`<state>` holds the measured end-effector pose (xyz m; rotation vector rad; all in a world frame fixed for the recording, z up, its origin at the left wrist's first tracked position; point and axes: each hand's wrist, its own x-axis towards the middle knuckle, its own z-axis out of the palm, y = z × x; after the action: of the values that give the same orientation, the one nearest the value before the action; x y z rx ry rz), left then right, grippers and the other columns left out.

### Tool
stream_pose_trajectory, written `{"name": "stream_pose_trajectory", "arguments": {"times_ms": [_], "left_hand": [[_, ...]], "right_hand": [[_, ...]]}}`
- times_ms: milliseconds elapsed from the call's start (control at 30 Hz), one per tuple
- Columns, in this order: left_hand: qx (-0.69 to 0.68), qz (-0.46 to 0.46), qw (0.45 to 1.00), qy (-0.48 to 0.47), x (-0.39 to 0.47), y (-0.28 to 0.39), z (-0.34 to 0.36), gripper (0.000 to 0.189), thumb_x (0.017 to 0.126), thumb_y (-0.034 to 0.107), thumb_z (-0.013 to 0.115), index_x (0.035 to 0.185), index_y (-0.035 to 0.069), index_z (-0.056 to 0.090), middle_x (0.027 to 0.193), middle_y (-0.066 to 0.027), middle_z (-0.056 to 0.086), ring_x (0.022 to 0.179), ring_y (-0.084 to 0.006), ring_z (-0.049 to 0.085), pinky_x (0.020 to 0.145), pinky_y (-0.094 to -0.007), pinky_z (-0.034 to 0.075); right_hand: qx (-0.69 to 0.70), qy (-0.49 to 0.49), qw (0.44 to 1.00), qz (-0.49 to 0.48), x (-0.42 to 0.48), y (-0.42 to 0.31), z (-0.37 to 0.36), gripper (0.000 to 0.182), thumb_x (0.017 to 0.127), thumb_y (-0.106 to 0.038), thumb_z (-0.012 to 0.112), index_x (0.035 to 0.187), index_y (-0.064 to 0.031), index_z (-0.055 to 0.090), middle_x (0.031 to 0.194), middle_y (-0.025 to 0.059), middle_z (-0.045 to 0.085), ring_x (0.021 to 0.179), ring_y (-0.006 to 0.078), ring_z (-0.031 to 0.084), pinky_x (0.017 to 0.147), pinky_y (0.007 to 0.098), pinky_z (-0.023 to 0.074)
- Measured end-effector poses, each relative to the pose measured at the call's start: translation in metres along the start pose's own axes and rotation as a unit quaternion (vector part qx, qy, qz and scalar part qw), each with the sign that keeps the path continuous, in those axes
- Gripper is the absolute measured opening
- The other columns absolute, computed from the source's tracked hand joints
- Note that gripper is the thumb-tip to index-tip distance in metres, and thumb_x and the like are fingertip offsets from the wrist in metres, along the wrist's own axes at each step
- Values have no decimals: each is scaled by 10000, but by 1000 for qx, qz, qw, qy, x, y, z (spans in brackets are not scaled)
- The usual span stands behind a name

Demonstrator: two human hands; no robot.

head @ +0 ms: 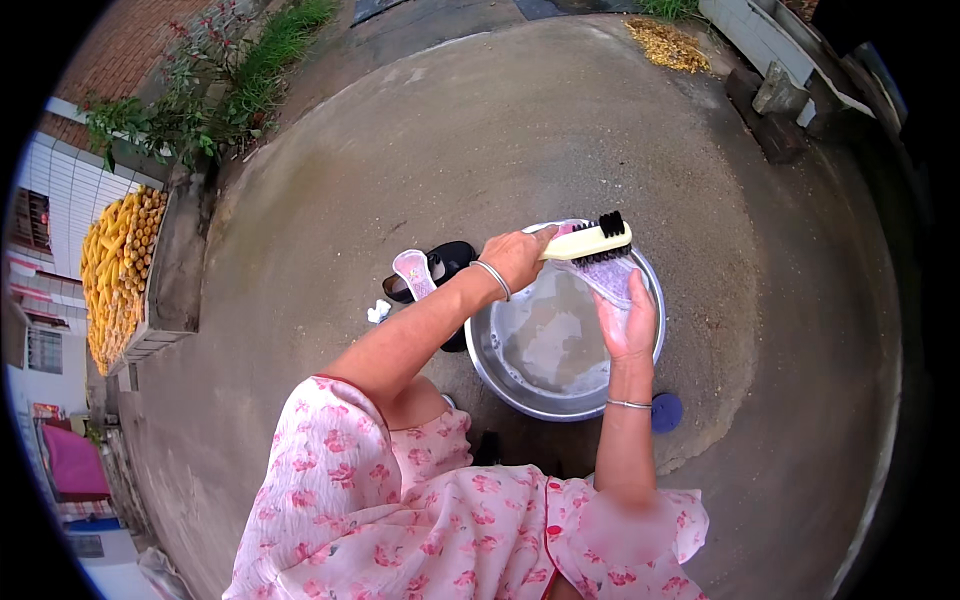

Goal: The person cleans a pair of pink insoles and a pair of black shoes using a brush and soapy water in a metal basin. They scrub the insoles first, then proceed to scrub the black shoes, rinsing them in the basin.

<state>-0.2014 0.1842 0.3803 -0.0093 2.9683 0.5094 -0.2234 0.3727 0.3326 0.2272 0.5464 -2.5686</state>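
Note:
My left hand (514,262) grips a cream plastic scrubbing brush (585,241). Its black bristles touch a purple and pink shoe insole (613,282), partly hidden under the brush. The insole's near end lies in my right hand (628,319), which has whitish suds on it. Both hands are over the far and right part of a round metal basin (480,360) of cloudy, sudsy water. Left of the basin are black shoes (454,257), partly behind my left arm, with another patterned insole (413,271) lying across one.
A blue round object (667,413) lies right of the basin. A crumpled white item (379,311) is near the shoes on the concrete ground. Corn cobs (120,262) are piled behind a low wall at left. Plants, yellow grains and stone blocks (780,94) edge the yard.

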Motion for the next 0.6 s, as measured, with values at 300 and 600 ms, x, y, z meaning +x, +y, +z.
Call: {"name": "stream_pose_trajectory", "arguments": {"times_ms": [300,600], "left_hand": [[-631,-297,716,42,-63,-94,-1,445,882,160,487,1289,89,322,908,-149,573,658,-224,647,382,-261,483],[-748,-260,583,181,-84,-224,19,497,749,-90,473,1215,84,469,713,-61,546,491,-115,486,434,-238,409]], "right_hand": [[46,-98,993,41,-3,94,58,503,922,-269,371,1371,-122,198,1344,161,319,1230,339,336,1021,517,255],[-190,-65,955,216,6,231,48,423,906,-169,454,1278,-9,330,1241,134,453,1170,268,435,957,408,361]]}}
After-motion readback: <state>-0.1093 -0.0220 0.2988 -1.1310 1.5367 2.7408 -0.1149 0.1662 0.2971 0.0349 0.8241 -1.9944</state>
